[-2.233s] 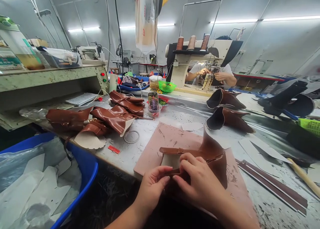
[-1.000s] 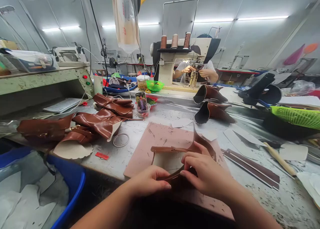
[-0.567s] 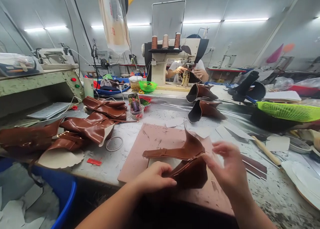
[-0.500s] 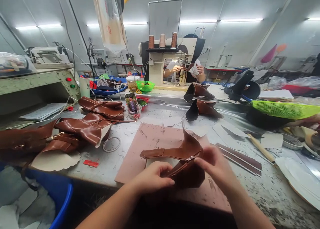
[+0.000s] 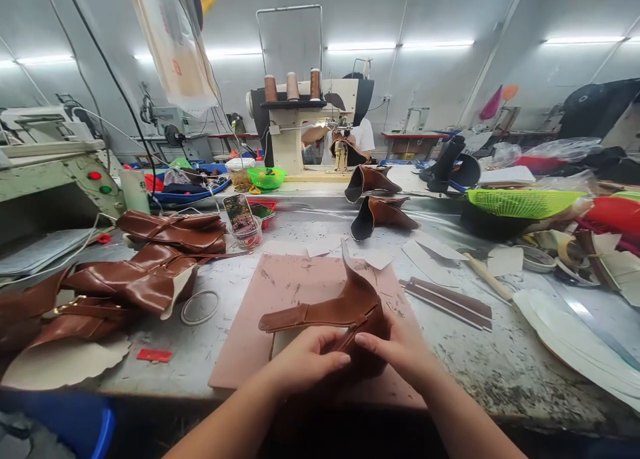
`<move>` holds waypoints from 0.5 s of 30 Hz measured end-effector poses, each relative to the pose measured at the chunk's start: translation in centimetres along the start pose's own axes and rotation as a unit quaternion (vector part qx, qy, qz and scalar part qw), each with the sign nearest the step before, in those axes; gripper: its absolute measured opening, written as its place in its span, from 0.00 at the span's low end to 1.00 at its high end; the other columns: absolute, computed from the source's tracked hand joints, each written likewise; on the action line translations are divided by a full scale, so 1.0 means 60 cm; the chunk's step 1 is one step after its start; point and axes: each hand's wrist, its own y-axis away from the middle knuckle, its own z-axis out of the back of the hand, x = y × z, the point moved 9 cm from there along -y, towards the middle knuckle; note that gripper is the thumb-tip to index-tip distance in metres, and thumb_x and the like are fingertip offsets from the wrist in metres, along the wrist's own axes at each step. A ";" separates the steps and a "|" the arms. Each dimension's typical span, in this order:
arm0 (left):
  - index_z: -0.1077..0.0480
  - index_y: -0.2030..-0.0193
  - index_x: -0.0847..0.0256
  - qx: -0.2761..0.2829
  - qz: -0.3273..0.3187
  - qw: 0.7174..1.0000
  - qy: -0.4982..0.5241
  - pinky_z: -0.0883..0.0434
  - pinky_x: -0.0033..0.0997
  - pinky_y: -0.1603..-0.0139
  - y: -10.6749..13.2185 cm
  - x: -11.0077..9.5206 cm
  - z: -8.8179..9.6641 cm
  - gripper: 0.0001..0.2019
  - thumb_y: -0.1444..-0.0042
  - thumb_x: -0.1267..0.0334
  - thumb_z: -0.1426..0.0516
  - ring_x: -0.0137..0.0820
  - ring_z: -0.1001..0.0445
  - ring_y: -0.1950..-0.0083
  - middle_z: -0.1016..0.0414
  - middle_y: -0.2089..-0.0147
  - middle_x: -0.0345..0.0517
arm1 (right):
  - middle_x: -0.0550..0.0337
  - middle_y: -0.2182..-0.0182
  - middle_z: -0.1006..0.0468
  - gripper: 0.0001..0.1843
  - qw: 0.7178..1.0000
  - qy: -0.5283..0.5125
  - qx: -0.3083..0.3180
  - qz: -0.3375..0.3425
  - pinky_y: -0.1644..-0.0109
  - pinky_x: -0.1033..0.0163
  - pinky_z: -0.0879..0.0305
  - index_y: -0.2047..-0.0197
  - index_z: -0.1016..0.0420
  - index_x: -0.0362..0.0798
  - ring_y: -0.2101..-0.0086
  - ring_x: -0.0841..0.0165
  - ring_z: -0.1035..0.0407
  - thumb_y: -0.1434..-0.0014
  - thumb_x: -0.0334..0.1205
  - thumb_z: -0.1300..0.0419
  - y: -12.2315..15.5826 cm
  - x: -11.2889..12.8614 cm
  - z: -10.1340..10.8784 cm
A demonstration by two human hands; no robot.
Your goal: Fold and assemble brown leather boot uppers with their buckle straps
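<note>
A brown leather boot upper (image 5: 360,295) with a zipper along its edge lies over a pinkish board (image 5: 240,339), its flap stretched toward the left. Thumb and fingers of my left hand (image 5: 313,355) pinch the near edge of the upper beside the zipper. On the other side my right hand (image 5: 400,349) grips it, thumb on the front near the zipper and the other fingers hidden behind the leather. Both hands are close together, and the lower part of the upper is partly covered by them.
Brown boot uppers (image 5: 135,272) are heaped at left near a tape ring (image 5: 200,307) and a red scrap (image 5: 154,355). Two formed uppers (image 5: 383,215) stand before a sewing machine (image 5: 285,135). Brown strips (image 5: 450,302), a wooden-handled tool (image 5: 487,277) and a green basket (image 5: 523,203) lie right.
My right hand has moved down and left along the upper, and its thumb now lies closer to my left hand. The whole view has shifted to the right.
</note>
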 end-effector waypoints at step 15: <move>0.29 0.61 0.61 -0.092 -0.038 0.970 -0.222 0.37 0.32 0.52 -0.001 -0.040 0.006 0.10 0.46 0.63 0.49 0.36 0.31 0.56 0.26 0.59 0.45 | 0.57 0.65 0.20 0.09 0.994 0.003 0.034 0.102 0.54 0.54 0.31 0.63 0.25 0.48 0.60 0.60 0.28 0.47 0.39 0.42 0.013 0.061 -0.012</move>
